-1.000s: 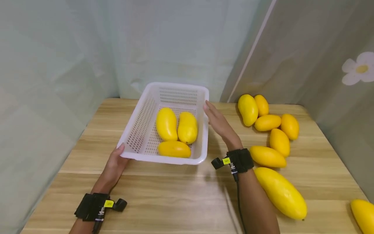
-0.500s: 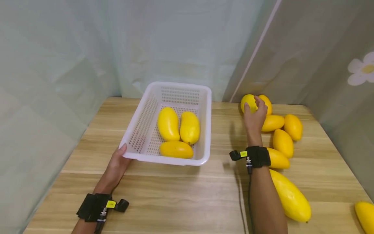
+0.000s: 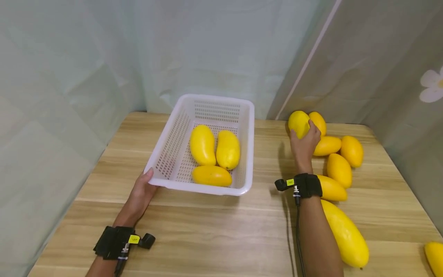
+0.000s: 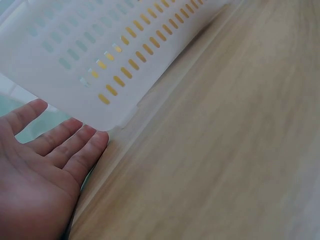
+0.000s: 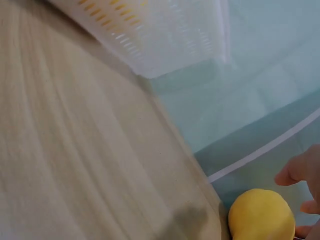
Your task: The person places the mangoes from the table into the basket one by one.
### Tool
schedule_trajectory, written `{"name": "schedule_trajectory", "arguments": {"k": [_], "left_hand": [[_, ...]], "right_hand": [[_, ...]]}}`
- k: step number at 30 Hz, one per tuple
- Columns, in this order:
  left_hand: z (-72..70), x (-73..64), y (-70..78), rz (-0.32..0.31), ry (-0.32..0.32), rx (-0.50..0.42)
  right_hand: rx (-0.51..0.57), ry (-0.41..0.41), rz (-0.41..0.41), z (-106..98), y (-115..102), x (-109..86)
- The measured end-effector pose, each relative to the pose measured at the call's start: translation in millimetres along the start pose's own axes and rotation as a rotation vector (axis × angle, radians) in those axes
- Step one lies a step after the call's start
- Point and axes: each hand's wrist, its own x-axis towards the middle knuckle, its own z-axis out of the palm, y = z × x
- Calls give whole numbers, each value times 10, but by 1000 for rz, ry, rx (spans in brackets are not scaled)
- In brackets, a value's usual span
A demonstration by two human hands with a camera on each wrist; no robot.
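Note:
My left hand (image 3: 141, 192) is at the near left corner of a white slotted plastic basket (image 3: 250, 154), thumb on the rim. In the left wrist view its straight fingers (image 4: 77, 162) touch the basket's outer corner low down. Inside the basket lie two curved yellow mangoes (image 3: 202, 145) side by side, with a third mango (image 3: 212, 176) across in front of them. At the back right, my right hand (image 3: 304, 144) has thumb and fingers around a mango (image 3: 298, 122), hiding its near end. In the right wrist view this mango (image 5: 261, 215) shows beside the fingers.
Several more mangoes, among them a large one (image 3: 346, 232), lie along the right of the wooden table (image 3: 214, 234). One mango (image 3: 435, 257) sits at the far right edge. Curtains (image 3: 207, 50) hang close behind the table. A cable (image 3: 299, 238) trails from the right wrist strap.
My right hand has left the basket's right side, moved right to the back mangoes and come down around one. My left hand stays at the basket corner.

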Motion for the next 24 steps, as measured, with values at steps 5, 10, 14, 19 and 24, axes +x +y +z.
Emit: {"name": "schedule_trajectory", "arguments": {"k": [5, 10, 14, 19, 24], "left_hand": [[-1, 5, -14, 16, -8, -1], [-7, -4, -48, 43, -7, 5], [-11, -5, -44, 32, 0, 5], [-17, -4, -33, 22, -4, 4], [-14, 1, -52, 48, -7, 15]], "right_hand": [[-8, -31, 16, 31, 45, -5], [-74, -87, 57, 69, 100, -17], [-100, -105, 83, 84, 142, -22], [-89, -101, 92, 87, 157, -23], [-64, -88, 87, 91, 172, -7]]}}
